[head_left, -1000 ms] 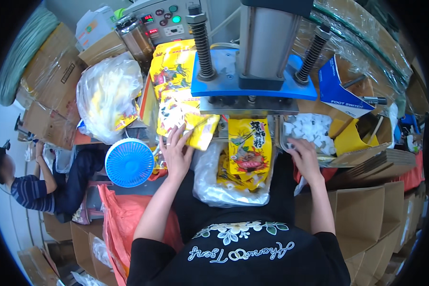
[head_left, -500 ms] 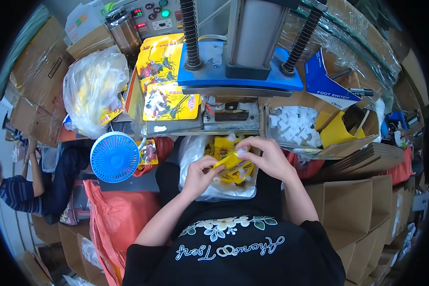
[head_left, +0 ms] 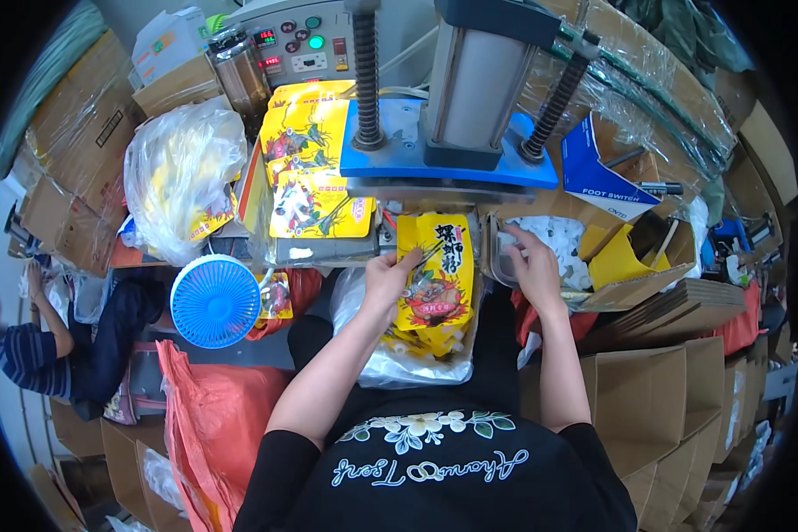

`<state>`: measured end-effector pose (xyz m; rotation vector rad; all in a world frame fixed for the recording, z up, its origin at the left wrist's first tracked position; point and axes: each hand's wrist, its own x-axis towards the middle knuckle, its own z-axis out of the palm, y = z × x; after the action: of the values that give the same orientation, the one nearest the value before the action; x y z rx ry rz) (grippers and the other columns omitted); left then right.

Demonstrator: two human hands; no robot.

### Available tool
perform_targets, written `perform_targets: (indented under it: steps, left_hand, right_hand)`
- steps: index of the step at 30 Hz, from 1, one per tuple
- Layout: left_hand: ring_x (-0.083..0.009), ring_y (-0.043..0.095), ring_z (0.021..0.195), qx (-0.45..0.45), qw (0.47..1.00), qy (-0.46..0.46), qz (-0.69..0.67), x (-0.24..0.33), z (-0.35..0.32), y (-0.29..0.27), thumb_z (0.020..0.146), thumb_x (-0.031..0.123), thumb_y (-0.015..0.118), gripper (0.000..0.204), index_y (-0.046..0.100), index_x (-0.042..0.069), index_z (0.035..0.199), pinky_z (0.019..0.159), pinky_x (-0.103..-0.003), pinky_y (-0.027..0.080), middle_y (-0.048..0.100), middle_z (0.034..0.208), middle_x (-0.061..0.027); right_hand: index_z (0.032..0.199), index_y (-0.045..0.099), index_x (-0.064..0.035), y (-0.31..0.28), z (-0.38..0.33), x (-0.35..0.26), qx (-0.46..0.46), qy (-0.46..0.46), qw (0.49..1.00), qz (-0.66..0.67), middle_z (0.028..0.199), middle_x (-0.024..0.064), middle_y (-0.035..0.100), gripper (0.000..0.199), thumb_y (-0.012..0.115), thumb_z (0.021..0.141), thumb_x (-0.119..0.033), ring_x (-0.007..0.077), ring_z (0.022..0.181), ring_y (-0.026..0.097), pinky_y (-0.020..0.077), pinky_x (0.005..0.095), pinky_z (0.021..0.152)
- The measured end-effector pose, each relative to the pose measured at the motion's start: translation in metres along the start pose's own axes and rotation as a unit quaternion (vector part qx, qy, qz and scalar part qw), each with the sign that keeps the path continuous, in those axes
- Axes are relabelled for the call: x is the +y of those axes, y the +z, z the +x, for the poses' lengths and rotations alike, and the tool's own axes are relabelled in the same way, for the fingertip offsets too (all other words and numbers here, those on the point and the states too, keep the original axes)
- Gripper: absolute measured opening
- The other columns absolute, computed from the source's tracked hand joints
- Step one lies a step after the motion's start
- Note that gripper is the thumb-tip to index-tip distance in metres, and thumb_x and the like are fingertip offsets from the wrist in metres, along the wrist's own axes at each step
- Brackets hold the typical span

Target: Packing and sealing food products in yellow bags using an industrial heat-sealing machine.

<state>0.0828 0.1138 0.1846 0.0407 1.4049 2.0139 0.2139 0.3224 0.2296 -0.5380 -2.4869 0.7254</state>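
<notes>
My left hand [head_left: 387, 282] pinches the left edge of a flat yellow printed pouch [head_left: 439, 279]. The pouch lies upright in view, its upper end at the press bed, just below the blue press plate [head_left: 452, 164]. Under its lower end, more yellow pouches [head_left: 426, 344] fill a clear plastic bag [head_left: 408, 373] on my lap. My right hand [head_left: 534, 273] is at the left side of a clear tray holding small white plastic pieces [head_left: 554, 238]. Its fingers are apart and slightly bent, and I see nothing held in them.
Stacked yellow pouches [head_left: 315, 137] lie left of the press, beside a filled plastic bag [head_left: 186, 168]. A blue fan [head_left: 215, 301] stands nearer me. Cardboard boxes [head_left: 638, 399] line the right, a red sack [head_left: 226, 399] the left. Another person [head_left: 35, 350] sits far left.
A yellow pouch now lies spread out in my left hand, up against the press bed. My right hand has left the pouches and moved right to the tray of white pieces.
</notes>
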Motion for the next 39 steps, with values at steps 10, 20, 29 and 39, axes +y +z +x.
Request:
perform_targets:
  steps: [10,20,29,39]
  left_hand:
    - [-0.0280,0.061,0.107,0.146,0.766,0.374,0.501,0.072,-0.002,-0.041,0.081,0.035,0.074,0.056,0.059,-0.001,0.120,0.089,-0.037,0.047,0.063,0.115,-0.0196]
    - [-0.0196,0.060,0.081,0.126,0.779,0.399,0.467,0.056,-0.045,-0.092,0.081,-0.001,0.066,0.009,0.066,0.000,0.090,0.075,-0.028,0.045,0.063,0.087,-0.0095]
    - [-0.0127,0.061,0.083,-0.068,0.917,0.220,0.326,-0.005,-0.080,-0.058,0.080,0.004,0.069,0.016,0.067,-0.005,0.093,0.071,-0.023,0.047,0.064,0.088,-0.0087]
    - [-0.0063,0.057,0.066,0.027,0.983,0.065,0.170,0.007,-0.034,-0.008,0.089,0.022,0.067,0.029,0.069,-0.007,0.093,0.057,-0.024,0.044,0.068,0.081,-0.0041]
  right_hand:
    - [0.102,0.065,-0.0026,0.017,0.006,0.024,0.029,-0.030,0.999,0.026,0.102,0.0152,0.063,0.021,0.057,0.083,0.002,0.0347,0.095,0.059,0.0495,0.0382,0.077]
    - [0.115,0.062,-0.0045,-0.006,-0.009,-0.019,-0.018,0.058,0.980,0.188,0.086,0.0027,0.063,0.031,0.065,0.085,-0.010,0.0092,0.075,0.054,0.0457,0.0256,0.067]
    - [0.102,0.066,-0.0021,0.006,-0.012,-0.087,-0.279,-0.081,0.935,0.205,0.103,0.0117,0.066,0.026,0.071,0.081,-0.017,0.0219,0.090,0.065,0.0493,0.0314,0.079]
    - [0.112,0.064,-0.0034,-0.010,-0.006,-0.049,0.003,-0.024,0.999,0.038,0.106,0.0165,0.067,0.034,0.069,0.084,-0.022,0.0300,0.097,0.065,0.0497,0.0359,0.082]
